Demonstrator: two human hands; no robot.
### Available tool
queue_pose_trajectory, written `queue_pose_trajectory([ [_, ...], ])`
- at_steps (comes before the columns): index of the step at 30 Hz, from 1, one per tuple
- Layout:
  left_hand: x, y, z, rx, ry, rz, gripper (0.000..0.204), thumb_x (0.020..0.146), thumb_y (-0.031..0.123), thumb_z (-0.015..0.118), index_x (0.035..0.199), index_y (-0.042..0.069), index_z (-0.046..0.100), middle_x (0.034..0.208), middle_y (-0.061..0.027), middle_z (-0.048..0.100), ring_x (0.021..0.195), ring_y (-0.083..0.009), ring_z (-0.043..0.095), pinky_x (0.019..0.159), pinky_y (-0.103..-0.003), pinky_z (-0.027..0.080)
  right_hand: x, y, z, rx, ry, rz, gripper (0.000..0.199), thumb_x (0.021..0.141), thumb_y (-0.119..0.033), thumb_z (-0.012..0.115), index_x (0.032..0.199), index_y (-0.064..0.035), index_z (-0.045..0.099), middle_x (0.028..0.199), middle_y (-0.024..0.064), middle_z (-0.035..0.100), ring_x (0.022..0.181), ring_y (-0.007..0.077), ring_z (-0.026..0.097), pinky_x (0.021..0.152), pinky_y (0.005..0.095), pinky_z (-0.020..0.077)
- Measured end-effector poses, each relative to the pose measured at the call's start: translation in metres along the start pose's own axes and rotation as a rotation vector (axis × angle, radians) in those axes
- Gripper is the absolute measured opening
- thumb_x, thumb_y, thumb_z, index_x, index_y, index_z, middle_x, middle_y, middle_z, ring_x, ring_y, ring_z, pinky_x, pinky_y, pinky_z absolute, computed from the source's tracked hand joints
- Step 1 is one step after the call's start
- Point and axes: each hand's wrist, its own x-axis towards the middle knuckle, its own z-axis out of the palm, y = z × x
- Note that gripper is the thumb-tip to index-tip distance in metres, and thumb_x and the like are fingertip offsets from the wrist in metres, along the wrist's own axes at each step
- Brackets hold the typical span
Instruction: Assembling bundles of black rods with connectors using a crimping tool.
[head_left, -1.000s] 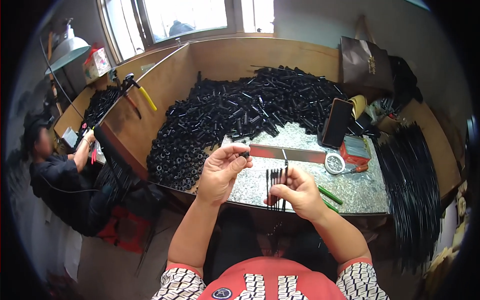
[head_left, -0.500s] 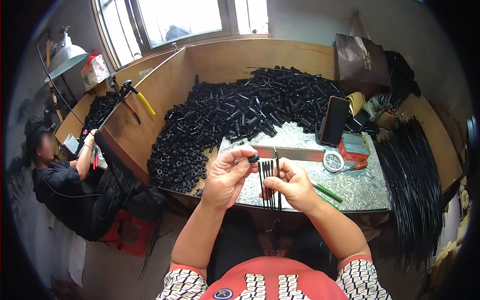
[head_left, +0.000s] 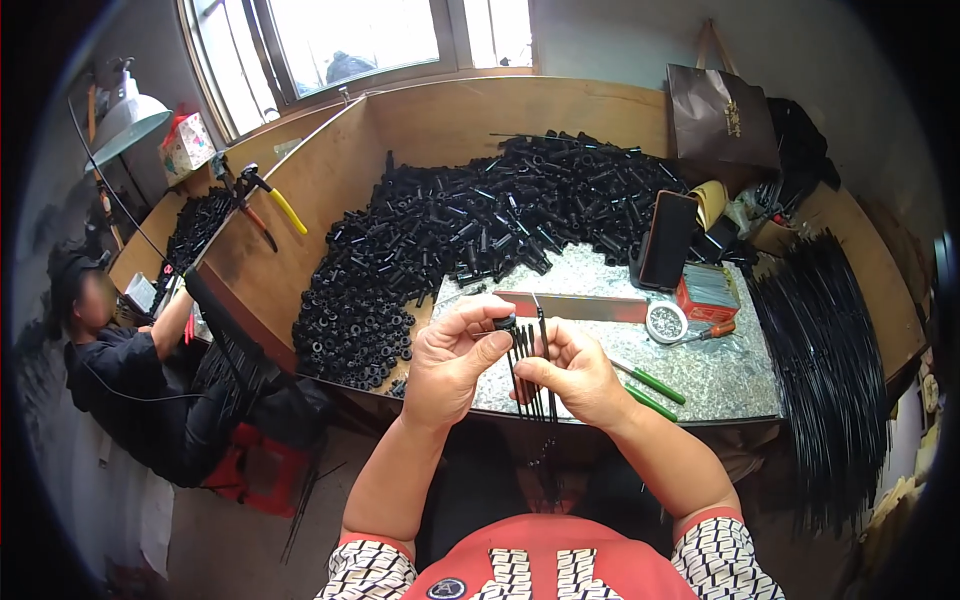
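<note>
My left hand pinches a small black cylindrical part between thumb and fingertips, over the front of the speckled work surface. Close against it, my right hand grips several thin black rods in a loose fan, their lower ends hanging down toward my lap. One rod stands higher than the others, with a thin pale tip. The black part meets the tops of the nearest rods, but whether it is fitted onto one cannot be told.
Black sleeves and rings lie in a large heap behind my hands. A phone, a red box, a round white dish and green-handled tools are at right, beside long black rods. Left, a co-worker sits behind a wooden partition.
My left hand has brought the black part slightly lower and closer to the rods. The rods in my right hand have shifted a little left and lean more.
</note>
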Motion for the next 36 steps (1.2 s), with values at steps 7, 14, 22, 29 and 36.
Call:
queue_pose_trajectory([
  [7, 0.000, 0.004, 0.007, 0.001, 0.036, -0.010, 0.024, 0.089, -0.003, 0.059, 0.113, -0.006, 0.059, 0.108, -0.0108, 0.063, 0.097, -0.0141, 0.061, 0.089, -0.027, 0.050, 0.000, 0.002, 0.007, -0.069, 0.000, -0.029, 0.011, 0.095, -0.011, 0.055, 0.098, -0.0033, 0.049, 0.082, 0.0066, 0.061, 0.074, 0.0135, 0.061, 0.069, 0.0293, 0.0521],
  [14, 0.001, 0.002, 0.004, -0.071, 0.031, -0.029, 0.023, 0.090, -0.002, 0.058, 0.112, -0.005, 0.060, 0.111, -0.0151, 0.064, 0.098, -0.0164, 0.063, 0.089, -0.028, 0.050, 0.001, 0.006, 0.001, -0.080, -0.035, -0.042, 0.013, 0.096, -0.015, 0.053, 0.101, -0.0027, 0.050, 0.082, 0.0068, 0.062, 0.074, 0.0139, 0.061, 0.070, 0.0285, 0.0507],
  [22, -0.002, 0.001, 0.004, -0.113, 0.027, -0.021, 0.023, 0.090, -0.001, 0.058, 0.112, -0.004, 0.061, 0.112, -0.0159, 0.063, 0.100, -0.0189, 0.062, 0.091, -0.031, 0.049, 0.004, 0.004, -0.002, -0.063, -0.130, 0.020, 0.020, 0.096, -0.018, 0.055, 0.104, -0.0005, 0.052, 0.083, 0.0084, 0.063, 0.075, 0.0157, 0.063, 0.069, 0.0294, 0.0516],
  [29, -0.003, -0.001, 0.002, -0.125, 0.018, -0.019, 0.023, 0.089, 0.000, 0.058, 0.111, -0.003, 0.062, 0.113, -0.0164, 0.063, 0.104, -0.0203, 0.061, 0.094, -0.033, 0.047, 0.005, -0.001, 0.000, -0.059, -0.165, 0.016, 0.021, 0.096, -0.019, 0.055, 0.105, -0.0005, 0.053, 0.084, 0.0087, 0.064, 0.074, 0.0148, 0.063, 0.069, 0.0290, 0.0515],
  [36, -0.002, 0.000, -0.009, -0.135, -0.106, 0.008, 0.020, 0.089, 0.001, 0.059, 0.109, -0.001, 0.063, 0.116, -0.0172, 0.061, 0.108, -0.0227, 0.059, 0.097, -0.035, 0.045, 0.004, -0.002, 0.000, 0.025, -0.250, 0.029, 0.020, 0.096, -0.019, 0.054, 0.105, -0.0016, 0.054, 0.085, 0.0085, 0.064, 0.076, 0.0147, 0.062, 0.071, 0.0298, 0.0506],
])
